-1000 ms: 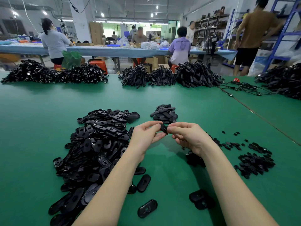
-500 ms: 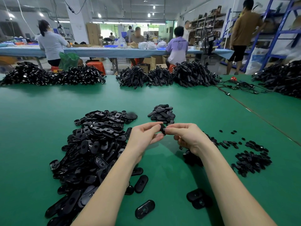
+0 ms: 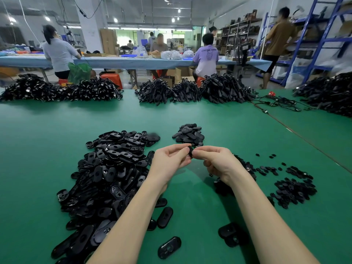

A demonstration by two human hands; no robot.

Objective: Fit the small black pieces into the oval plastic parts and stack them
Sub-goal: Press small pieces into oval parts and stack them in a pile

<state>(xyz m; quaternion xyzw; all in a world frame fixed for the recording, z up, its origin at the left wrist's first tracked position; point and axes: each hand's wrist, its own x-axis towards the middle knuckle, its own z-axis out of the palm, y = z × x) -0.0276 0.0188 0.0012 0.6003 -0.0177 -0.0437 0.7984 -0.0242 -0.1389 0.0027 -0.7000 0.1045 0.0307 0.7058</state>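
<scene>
Lowest in the frame, a few loose oval plastic parts (image 3: 169,247) lie hollow side up on the green tabletop (image 3: 38,149), probably strays within easy reach. At lower left the big heap of oval parts (image 3: 106,168) sits just beside the left forearm, so that hand can draw from it without stretching. At right, the small black pieces (image 3: 293,189) are scattered thinly near the right arm, likely so single ones can be picked out.

At centre, both hands meet above the tabletop. The left hand (image 3: 169,162) and the right hand (image 3: 215,162) each hold a narrow fingertip grip on one small dark part (image 3: 190,151) between them; held up close, it seems to be mid-fitting, though whether it is oval, piece or both I cannot tell.

Just beyond the hands sits a small pile of ovals (image 3: 188,135), probably the finished stack. Farther back, long mounds of black cable parts (image 3: 224,88) line the tabletop's far edge.
</scene>
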